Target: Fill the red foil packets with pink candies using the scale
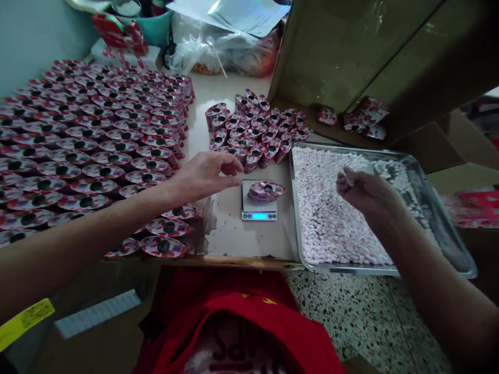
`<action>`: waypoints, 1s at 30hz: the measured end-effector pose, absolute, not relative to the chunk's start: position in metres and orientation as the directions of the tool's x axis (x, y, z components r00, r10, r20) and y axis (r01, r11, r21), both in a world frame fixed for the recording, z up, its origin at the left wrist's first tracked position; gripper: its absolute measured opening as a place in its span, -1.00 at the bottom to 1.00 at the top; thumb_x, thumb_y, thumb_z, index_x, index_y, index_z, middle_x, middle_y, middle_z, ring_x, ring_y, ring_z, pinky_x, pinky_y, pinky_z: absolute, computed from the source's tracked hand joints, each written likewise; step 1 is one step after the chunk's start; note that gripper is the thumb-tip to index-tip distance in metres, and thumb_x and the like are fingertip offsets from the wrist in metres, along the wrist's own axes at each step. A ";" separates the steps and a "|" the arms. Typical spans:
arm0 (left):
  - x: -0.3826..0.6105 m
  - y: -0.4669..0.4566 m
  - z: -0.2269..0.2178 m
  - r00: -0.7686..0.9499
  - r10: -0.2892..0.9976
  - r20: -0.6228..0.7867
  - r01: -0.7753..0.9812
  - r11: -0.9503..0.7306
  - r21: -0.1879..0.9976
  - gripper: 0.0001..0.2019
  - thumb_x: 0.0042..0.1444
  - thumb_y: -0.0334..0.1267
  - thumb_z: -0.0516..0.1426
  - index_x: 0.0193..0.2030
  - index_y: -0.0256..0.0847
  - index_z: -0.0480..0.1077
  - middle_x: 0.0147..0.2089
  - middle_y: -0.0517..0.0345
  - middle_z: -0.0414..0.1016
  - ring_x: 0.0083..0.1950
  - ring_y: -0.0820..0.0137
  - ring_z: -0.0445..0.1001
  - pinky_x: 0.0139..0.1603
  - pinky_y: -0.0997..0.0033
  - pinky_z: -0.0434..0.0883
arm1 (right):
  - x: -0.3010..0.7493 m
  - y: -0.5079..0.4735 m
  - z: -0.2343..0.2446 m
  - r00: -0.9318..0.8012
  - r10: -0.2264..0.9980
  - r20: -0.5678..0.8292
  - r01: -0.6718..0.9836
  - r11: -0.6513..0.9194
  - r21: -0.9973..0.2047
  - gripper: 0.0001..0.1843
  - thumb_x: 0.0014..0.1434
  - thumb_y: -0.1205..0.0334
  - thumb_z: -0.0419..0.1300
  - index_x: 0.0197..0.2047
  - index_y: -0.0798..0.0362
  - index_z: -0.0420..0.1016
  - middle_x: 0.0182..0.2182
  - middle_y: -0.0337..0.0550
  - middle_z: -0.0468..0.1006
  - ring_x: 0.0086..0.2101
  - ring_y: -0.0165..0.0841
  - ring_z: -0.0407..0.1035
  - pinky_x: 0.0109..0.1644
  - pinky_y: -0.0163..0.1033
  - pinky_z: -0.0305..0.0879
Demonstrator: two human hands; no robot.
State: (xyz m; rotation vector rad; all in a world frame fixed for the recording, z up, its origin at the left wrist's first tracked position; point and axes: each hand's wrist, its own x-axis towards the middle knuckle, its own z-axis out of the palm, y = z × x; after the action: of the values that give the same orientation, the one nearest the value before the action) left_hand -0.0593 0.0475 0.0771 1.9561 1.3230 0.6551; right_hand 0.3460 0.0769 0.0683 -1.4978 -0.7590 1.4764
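Observation:
A small digital scale (259, 215) with a lit blue display sits near the table's front edge. On it stands one red-and-white printed oval container (267, 191), with a small white piece on its top beside the dark hole. My left hand (210, 174) hovers just left of the scale, its fingers and thumb apart and nothing in them. Over the metal tray (351, 269) at the right, my right hand (364, 189) is closed, with a bit of white showing between the fingers. Small pinkish-white pieces (331, 223) cover most of the tray.
Rows of similar oval containers (105, 145) fill the table's left side. A smaller cluster (255, 127) stands behind the scale. An open cardboard box (331, 52) rises behind the tray, with several containers inside. Plastic bags (226, 47) lie at the back.

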 end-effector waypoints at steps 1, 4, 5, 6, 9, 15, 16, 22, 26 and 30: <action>-0.053 0.048 0.079 0.366 0.930 0.043 0.596 -0.269 0.756 -0.76 0.15 -0.12 0.33 -0.09 -0.18 0.64 -0.17 0.09 0.67 -0.12 0.29 0.60 0.01 0.24 0.51 | 0.359 0.071 0.060 0.139 0.870 -0.473 -0.186 -0.446 -0.875 -0.70 -0.03 0.48 0.36 -0.34 -0.03 0.36 -0.41 -0.28 0.29 -0.53 -0.48 0.13 -0.57 -0.43 0.20; -0.036 0.050 0.083 0.371 0.927 0.048 0.633 -0.291 0.717 -0.82 0.16 -0.22 0.32 -0.13 -0.20 0.65 -0.19 0.10 0.69 -0.15 0.31 0.60 0.00 0.27 0.50 | 0.378 0.052 0.039 0.076 0.843 -0.533 -0.225 -0.506 -0.832 -0.67 -0.06 0.51 0.35 -0.28 -0.03 0.41 -0.38 -0.26 0.35 -0.53 -0.49 0.13 -0.62 -0.44 0.18; -0.031 0.050 0.084 0.367 0.929 0.052 0.653 -0.297 0.697 -0.84 0.16 -0.23 0.32 -0.13 -0.20 0.65 -0.19 0.10 0.69 -0.15 0.32 0.60 0.00 0.29 0.50 | 0.378 0.048 0.036 0.031 0.840 -0.542 -0.225 -0.522 -0.823 -0.68 -0.05 0.49 0.37 -0.27 -0.03 0.44 -0.37 -0.24 0.38 -0.53 -0.49 0.14 -0.63 -0.44 0.17; -0.026 0.050 0.084 0.362 0.930 0.062 0.670 -0.306 0.677 -0.85 0.17 -0.24 0.32 -0.14 -0.20 0.65 -0.18 0.10 0.70 -0.14 0.32 0.60 0.00 0.30 0.50 | 0.375 0.045 0.034 -0.014 0.839 -0.544 -0.222 -0.533 -0.816 -0.70 -0.03 0.45 0.39 -0.26 -0.02 0.46 -0.36 -0.23 0.40 -0.54 -0.49 0.13 -0.64 -0.44 0.15; -0.016 0.048 0.084 0.365 0.925 0.102 0.699 -0.345 0.626 -0.87 0.19 -0.26 0.30 -0.15 -0.18 0.66 -0.16 0.10 0.71 -0.12 0.31 0.62 0.01 0.33 0.49 | 0.355 0.043 0.038 -0.144 0.820 -0.554 -0.233 -0.572 -0.786 -0.75 0.01 0.35 0.45 -0.25 0.02 0.51 -0.43 -0.28 0.39 -0.58 -0.53 0.06 -0.66 -0.46 0.03; -0.003 0.047 0.079 0.374 0.919 0.124 0.715 -0.371 0.592 -0.90 0.18 -0.32 0.29 -0.19 -0.18 0.66 -0.18 0.13 0.71 -0.13 0.32 0.63 0.00 0.34 0.47 | 0.323 0.043 0.057 -0.242 0.826 -0.508 -0.224 -0.557 -0.799 -0.74 -0.05 0.34 0.49 -0.29 0.06 0.55 -0.44 -0.27 0.46 -0.55 -0.56 0.11 -0.56 -0.46 0.12; -0.002 0.047 0.078 0.373 0.919 0.126 0.715 -0.371 0.593 -0.90 0.18 -0.32 0.29 -0.19 -0.19 0.66 -0.18 0.13 0.71 -0.13 0.32 0.63 0.00 0.33 0.46 | 0.320 0.041 0.060 -0.240 0.840 -0.486 -0.208 -0.534 -0.820 -0.74 -0.05 0.33 0.49 -0.26 0.06 0.57 -0.42 -0.25 0.47 -0.53 -0.54 0.16 -0.53 -0.45 0.15; 0.002 0.050 0.071 0.391 0.914 0.108 0.711 -0.374 0.595 -0.90 0.18 -0.32 0.28 -0.19 -0.19 0.65 -0.19 0.10 0.70 -0.13 0.31 0.62 -0.02 0.29 0.46 | 0.315 0.031 0.064 -0.188 0.889 -0.417 -0.108 -0.441 -0.891 -0.74 0.01 0.24 0.52 -0.20 0.03 0.68 -0.36 -0.16 0.53 -0.40 -0.43 0.32 -0.36 -0.37 0.37; 0.005 0.054 0.066 0.393 0.914 0.104 0.715 -0.374 0.590 -0.89 0.17 -0.29 0.30 -0.18 -0.17 0.66 -0.18 0.09 0.70 -0.14 0.30 0.61 -0.04 0.28 0.46 | 0.315 0.031 0.062 -0.210 0.892 -0.400 -0.117 -0.429 -0.895 -0.70 -0.04 0.15 0.56 -0.24 0.04 0.68 -0.39 -0.17 0.50 -0.44 -0.45 0.26 -0.41 -0.35 0.31; 0.007 0.058 0.063 0.426 0.898 0.108 0.693 -0.401 0.599 -0.90 0.17 -0.29 0.30 -0.19 -0.13 0.66 -0.15 0.10 0.70 -0.07 0.28 0.60 0.04 0.25 0.46 | 0.318 0.034 0.060 -0.161 0.929 -0.334 -0.058 -0.346 -0.936 -0.67 -0.02 0.07 0.57 -0.26 0.05 0.66 -0.42 -0.19 0.50 -0.48 -0.47 0.22 -0.45 -0.35 0.22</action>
State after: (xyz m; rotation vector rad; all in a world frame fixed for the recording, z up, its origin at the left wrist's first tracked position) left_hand 0.0067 0.0577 0.0627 2.2141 1.3445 0.5833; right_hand 0.3182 0.0342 0.0600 -1.3193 -1.0677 1.6173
